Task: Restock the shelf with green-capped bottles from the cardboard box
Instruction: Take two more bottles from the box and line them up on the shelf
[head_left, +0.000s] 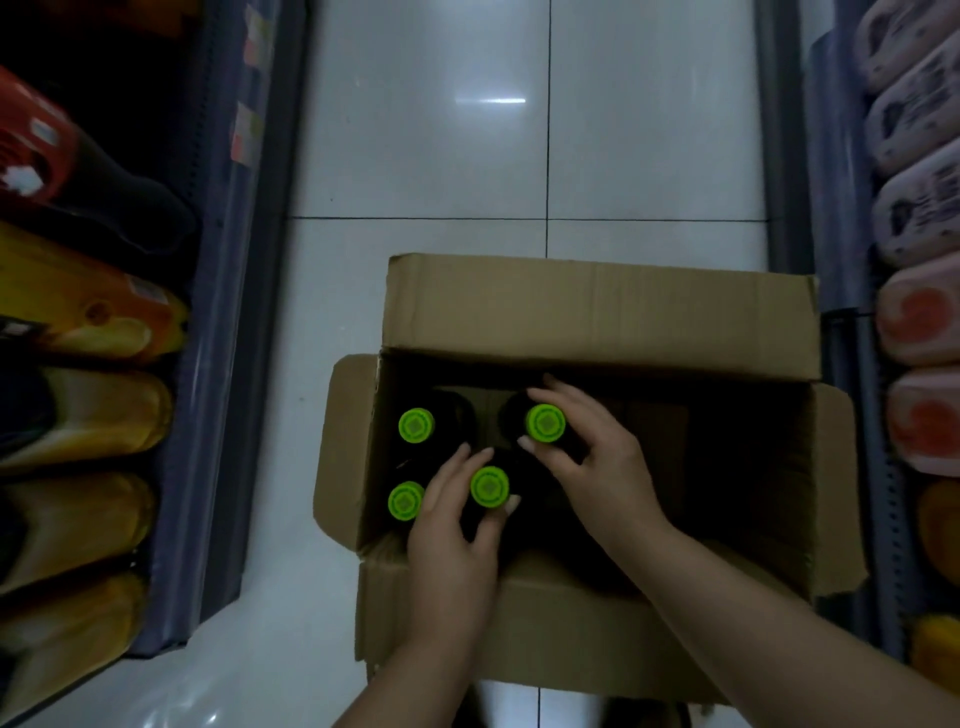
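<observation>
The cardboard box sits on the tiled floor between two shelf units, flaps folded outward so the contents can be reached from above. Four green-capped bottles stand upright in the box's left half, packed close; the right half looks vacant (too dark to confirm).

Left hand: fingers partly curled around the neck of the near bottle, thumb on one side of the cap and fingers on the other. Grip appears closed on it, though not yet lifting, in my judgement.

Right hand: likewise wrapped around the far bottle, thumb and forefinger bracketing the cap.

Two further bottles, far left and near left within the box, are untouched. One bottle per hand suggests a paired lift to the shelf.
</observation>
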